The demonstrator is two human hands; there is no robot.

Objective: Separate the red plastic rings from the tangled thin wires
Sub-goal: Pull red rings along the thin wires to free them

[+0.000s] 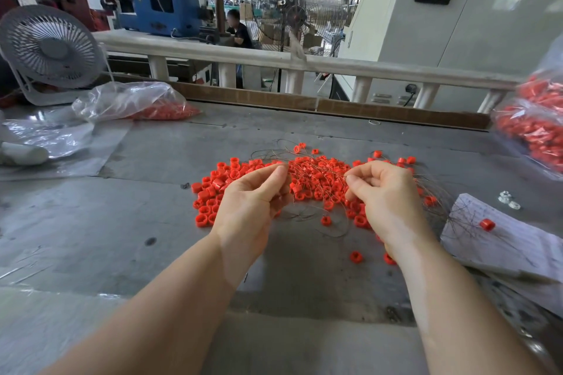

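Observation:
A heap of small red plastic rings point(316, 176) lies on the grey table point(152, 222), threaded through by thin tangled wires point(307, 213). My left hand point(253, 201) hovers over the heap's left side and pinches wire strands between thumb and fingertips. My right hand point(384, 195) is over the heap's right side, fingers curled, pinching wires too. Loose rings point(355, 257) lie near my wrists. More wires point(466, 219) and one ring point(487, 224) rest on a paper sheet point(518, 250) at the right.
A plastic bag of red rings point(137, 102) lies at the back left, another bag point(536, 125) at the right edge. A white desk fan point(50, 50) stands far left. Clear plastic sheeting point(48, 134) is at the left, white small parts point(507, 200) at the right.

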